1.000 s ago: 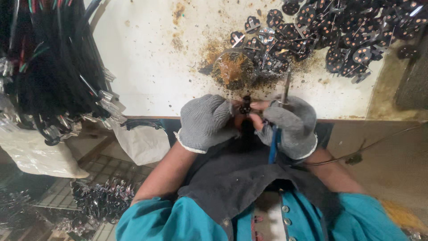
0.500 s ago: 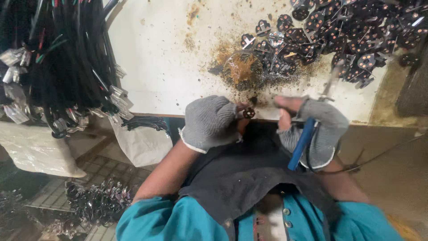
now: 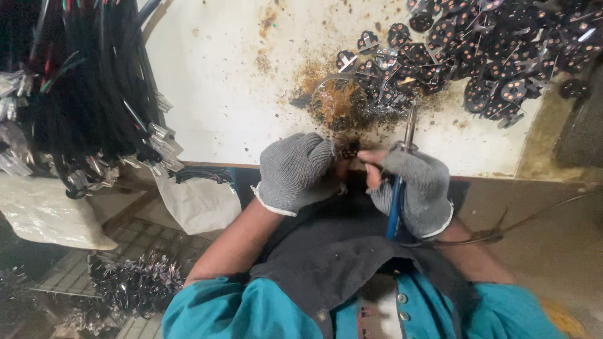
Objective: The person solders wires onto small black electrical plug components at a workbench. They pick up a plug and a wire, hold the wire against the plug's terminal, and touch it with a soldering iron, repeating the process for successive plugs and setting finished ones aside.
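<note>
A thick bundle of black cables with metal ends [image 3: 81,94] hangs over the white stained worktop's [image 3: 239,81] left edge. At the near edge, the grey-gloved left hand [image 3: 295,171] is closed around a small round black part [image 3: 347,149]. The grey-gloved right hand [image 3: 411,188] grips a blue-handled soldering iron [image 3: 402,169], tip up. Bare surface lies between cables and the far-right pile of round black parts [image 3: 490,56].

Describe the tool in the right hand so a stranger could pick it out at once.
Start at the stained white table, then drop to its near edge where two grey-gloved hands meet. The right hand grips a soldering iron: the only blue-handled rod, its metal tip aimed at the brown-stained dish.
</note>
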Demonstrator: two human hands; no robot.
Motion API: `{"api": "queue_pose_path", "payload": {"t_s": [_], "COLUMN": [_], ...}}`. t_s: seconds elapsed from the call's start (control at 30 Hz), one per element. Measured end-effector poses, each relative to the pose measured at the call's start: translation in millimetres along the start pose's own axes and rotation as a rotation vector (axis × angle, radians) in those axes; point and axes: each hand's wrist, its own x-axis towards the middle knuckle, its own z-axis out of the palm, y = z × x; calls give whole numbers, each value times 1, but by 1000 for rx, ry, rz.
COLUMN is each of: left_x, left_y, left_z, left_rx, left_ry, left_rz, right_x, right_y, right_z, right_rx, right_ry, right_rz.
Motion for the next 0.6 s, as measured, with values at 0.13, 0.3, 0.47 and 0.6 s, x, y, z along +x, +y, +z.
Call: {"api": "queue_pose_path", "payload": {"t_s": [0.13, 0.3, 0.47, 0.6], "left_x": [-2, -1, 3, 6], "left_y": [-4, -1, 4, 4], "left_z": [-4, -4, 0, 2], "left_rx": [-52, -15, 15, 59], "left_ry": [-35, 7, -22, 16], "left_rz": [31, -25, -12, -24], "right_x": [0, -6, 7, 16], "right_y": [1, -9, -4, -2], "right_z": [-1, 3, -8, -14], "right_rx": [-11, 92, -49, -109], "right_ry": [197, 67, 228, 189], "right_rz": [-71, 66, -67, -100]}}
